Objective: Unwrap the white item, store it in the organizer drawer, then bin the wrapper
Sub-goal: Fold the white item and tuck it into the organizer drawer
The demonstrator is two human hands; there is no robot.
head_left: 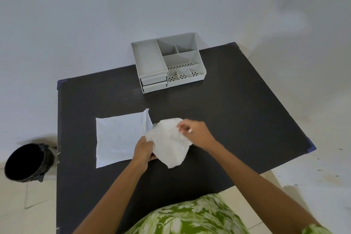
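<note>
Clothing: green cloth with a white leaf pattern point(190, 216) at the bottom edge, nearest to the camera.
Bin: black round bin point(26, 161) on the tiled floor, left of the tabletop, its opening tilted toward the camera.
Tabletop: dark square tabletop point(237, 110) standing against a pale wall.
Flat sheet: white square sheet point(119, 138) lying flat on the tabletop, left of the hands; its right edge is folded up a little near the far corner.
Left hand: left hand point(144, 150) at the right lower edge of the flat sheet; its fingers are closed on the lower left part of the crumpled wrapper, and the fingertips are hidden under it.
Wrapper: crumpled white wrapper point(171, 144) between both hands, just above the tabletop; its long axis runs from the far side toward the camera, with a pointed end toward the camera.
White item: I cannot tell it apart from the wrapper; if it is there, it is inside the crumpled bundle.
Right hand: right hand point(197, 133) at the upper right of the wrapper; its fingers pinch the top edge of it, and a pale nail shows.
Organizer: grey organizer point(167, 62) at the far side of the tabletop, well apart from the hands, with open compartments on top, some with dotted holes.
Drawers: two small drawers point(153, 82) in the front left of the organizer, both pushed in.
</note>
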